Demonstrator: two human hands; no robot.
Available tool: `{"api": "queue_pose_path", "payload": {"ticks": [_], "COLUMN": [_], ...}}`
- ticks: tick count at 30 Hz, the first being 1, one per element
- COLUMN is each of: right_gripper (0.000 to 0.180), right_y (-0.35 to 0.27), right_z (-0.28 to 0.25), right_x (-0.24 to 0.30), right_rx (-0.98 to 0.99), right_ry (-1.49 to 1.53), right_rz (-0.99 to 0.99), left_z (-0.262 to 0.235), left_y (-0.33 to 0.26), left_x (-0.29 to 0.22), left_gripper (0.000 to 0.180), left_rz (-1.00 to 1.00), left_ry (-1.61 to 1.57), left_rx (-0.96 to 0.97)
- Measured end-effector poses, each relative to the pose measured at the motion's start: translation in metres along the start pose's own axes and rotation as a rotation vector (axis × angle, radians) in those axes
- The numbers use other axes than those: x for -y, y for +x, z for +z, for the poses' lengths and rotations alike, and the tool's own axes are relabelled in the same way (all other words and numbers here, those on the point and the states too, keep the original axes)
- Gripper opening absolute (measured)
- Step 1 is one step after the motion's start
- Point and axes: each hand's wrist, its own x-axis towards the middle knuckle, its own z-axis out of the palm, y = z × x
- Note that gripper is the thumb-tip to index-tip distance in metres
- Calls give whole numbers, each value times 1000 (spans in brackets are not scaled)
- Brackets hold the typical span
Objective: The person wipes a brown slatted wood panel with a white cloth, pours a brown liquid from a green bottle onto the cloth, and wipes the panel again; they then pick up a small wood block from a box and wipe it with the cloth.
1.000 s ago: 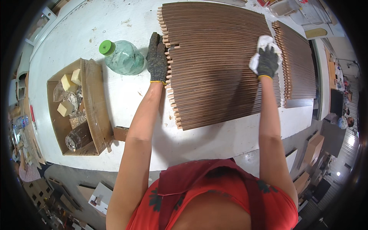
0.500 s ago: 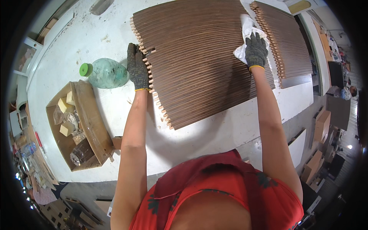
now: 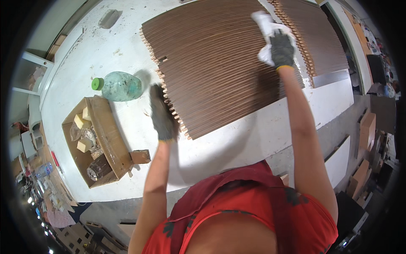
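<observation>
A wide panel of dark brown wooden slats (image 3: 211, 63) lies side by side on the white table, pale pegs (image 3: 160, 74) sticking out along its left edge. My left hand (image 3: 161, 115), in a dark grey knit glove, is stretched out flat against the lower part of that pegged edge; motion blurs its fingers. A crumpled white rag (image 3: 265, 25) is bunched under my gloved right hand (image 3: 282, 50), which grips it at the panel's right end. Part of the rag hangs out past the fingers.
Another batch of brown slats (image 3: 319, 38) lies to the right, across a narrow gap. Left of the panel are a greenish plastic bottle (image 3: 122, 86) with a green cap, an open cardboard box (image 3: 112, 139) holding pale blocks, and a small brown block (image 3: 140, 156). The table (image 3: 237, 146) ends near my body.
My left hand has slid toward me along the pegged edge. The right hand stays on the rag near the same end. The whole view has shifted slightly.
</observation>
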Motion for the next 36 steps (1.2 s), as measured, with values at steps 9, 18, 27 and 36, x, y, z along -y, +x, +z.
{"api": "queue_pose_path", "payload": {"ticks": [9,18,27,36], "right_gripper": [41,42,36,40], "right_y": [-86,-13,-105,-30], "right_z": [-209,-73,-181,-72], "right_x": [228,49,219,49], "right_rx": [-65,-23,-169,251], "right_ry": [1040,60,1466,196], "right_rz": [-409,-195,-355,133], "left_z": [-72,-40,-40,-41], "left_y": [-46,-37,-44,-61], "left_x": [32,22,3,15], "left_gripper": [152,148,117,153], "left_rz": [164,353,-117,259], "left_ry": [885,1039,928,1060], "left_rx": [437,434,462,487]}}
